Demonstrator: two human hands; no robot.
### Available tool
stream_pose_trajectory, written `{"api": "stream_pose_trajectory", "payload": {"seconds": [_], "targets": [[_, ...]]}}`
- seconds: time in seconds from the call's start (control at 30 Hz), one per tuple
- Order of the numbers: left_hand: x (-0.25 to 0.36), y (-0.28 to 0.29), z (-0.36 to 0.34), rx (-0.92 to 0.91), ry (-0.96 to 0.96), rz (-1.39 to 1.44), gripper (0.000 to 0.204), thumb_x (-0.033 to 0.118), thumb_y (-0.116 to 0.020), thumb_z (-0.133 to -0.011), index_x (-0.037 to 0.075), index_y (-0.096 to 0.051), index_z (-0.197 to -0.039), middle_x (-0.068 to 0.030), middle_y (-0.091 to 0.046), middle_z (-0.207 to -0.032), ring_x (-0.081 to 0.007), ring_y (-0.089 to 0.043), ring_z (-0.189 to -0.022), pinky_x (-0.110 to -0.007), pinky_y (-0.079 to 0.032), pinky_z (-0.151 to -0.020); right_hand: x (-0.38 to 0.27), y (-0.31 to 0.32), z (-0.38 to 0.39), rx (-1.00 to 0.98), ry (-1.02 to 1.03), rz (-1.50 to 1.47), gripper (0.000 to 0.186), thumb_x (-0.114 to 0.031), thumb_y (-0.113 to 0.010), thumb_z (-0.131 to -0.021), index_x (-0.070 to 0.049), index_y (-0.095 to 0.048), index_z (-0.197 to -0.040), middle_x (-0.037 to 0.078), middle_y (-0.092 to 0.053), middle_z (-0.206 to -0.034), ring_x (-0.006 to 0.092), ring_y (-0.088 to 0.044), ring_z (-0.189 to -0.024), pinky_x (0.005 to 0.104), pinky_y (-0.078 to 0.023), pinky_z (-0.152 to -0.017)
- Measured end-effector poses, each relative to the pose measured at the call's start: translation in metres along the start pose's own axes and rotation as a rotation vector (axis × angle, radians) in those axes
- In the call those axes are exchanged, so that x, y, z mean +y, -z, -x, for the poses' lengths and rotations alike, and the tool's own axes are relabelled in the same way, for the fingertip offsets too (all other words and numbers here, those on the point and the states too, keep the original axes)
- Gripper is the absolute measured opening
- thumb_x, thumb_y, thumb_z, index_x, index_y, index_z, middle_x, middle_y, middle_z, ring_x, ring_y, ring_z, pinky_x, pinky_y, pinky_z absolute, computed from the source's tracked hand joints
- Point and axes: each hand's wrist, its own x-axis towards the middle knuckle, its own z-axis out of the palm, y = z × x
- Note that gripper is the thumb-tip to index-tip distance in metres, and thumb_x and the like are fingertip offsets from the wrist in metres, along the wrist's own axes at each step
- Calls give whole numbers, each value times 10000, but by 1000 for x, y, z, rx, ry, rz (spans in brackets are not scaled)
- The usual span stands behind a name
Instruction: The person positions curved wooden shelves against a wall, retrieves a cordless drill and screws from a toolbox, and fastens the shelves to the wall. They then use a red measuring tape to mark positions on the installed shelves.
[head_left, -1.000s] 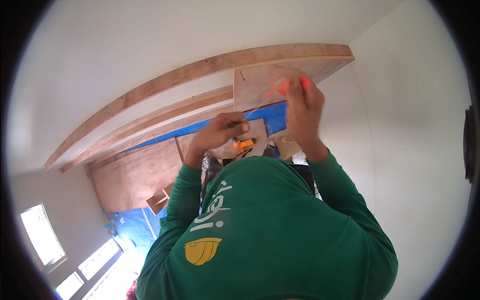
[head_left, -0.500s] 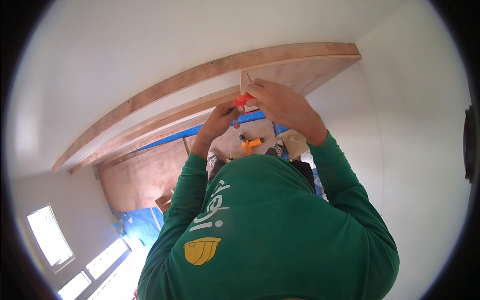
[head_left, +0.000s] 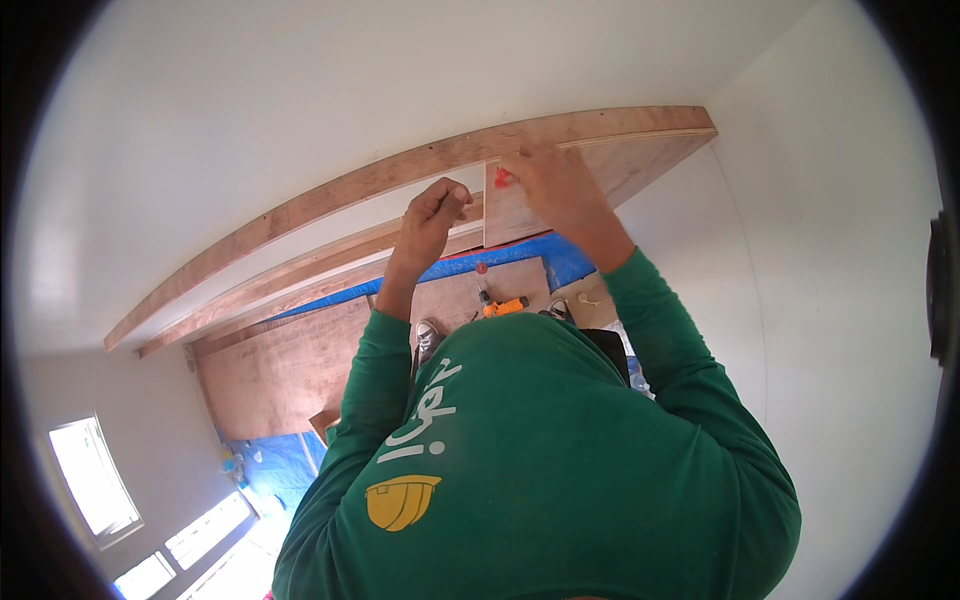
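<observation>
My right hand is closed on a small red tool in front of the wooden panel. Motion blurs the fingers, and most of the tool is hidden in them, so its kind does not show. Left of the panel's edge, my left hand is raised with its fingers curled and the thumb against them. Whether anything small is pinched there I cannot make out. Just above both hands, a long wooden beam runs along the white wall and over the panel.
More wooden rails run below the beam. An orange power drill lies on the floor near my feet, with a small red round thing by its tip. Blue sheeting covers part of the floor. Windows are at the lower left.
My hands were together at the red tool; now they are apart. The right hand has moved slightly right with the tool, and the left has come up, away from it.
</observation>
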Motion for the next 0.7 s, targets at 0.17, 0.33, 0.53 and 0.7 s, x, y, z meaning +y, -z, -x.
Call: {"api": "stream_pose_trajectory", "payload": {"seconds": [0.17, 0.33, 0.53, 0.7], "targets": [[4, -8, 2, -65, 40, -14, 326, 336, -572, -1131, 37, -683, -1064, -6, -657, -949, -122, -608, -861, -287, -520, -814, 11, 15, 1, -152, -72, -529, 151, -118, -625, -982, -65, -732, -1073, 138, -737, -1068, 361, -683, -982, 449, -542, -829], [15, -17, 3, -74, 55, -12, 323, 319, -569, -1129, 20, -682, -1084, -17, -655, -937, -125, -608, -856, -280, -517, -810, 8, 9, -1, 83, 104, -216, 182, -120, -630, -958, -100, -739, -1102, 83, -720, -1097, 290, -658, -1064, 449, -481, -864], [28, -17, 5, -104, 48, -14, 308, 270, -569, -1127, -10, -688, -1179, -36, -654, -938, -137, -631, -881, -301, -532, -839, 3, 2, -1, 125, 72, 110, 271, -150, -651, -938, -153, -699, -1205, 30, -648, -1128, 218, -629, -1104, 472, -455, -889], [21, -21, 1, -90, -32, 44, 266, 183, -565, -1123, -19, -685, -1248, -50, -677, -978, -147, -658, -929, -323, -548, -891, 3, -25, -10, 254, 83, 56, 321, -162, -674, -927, -117, -653, -1245, 38, -602, -1119, 234, -611, -1117, 492, -477, -879]]}}
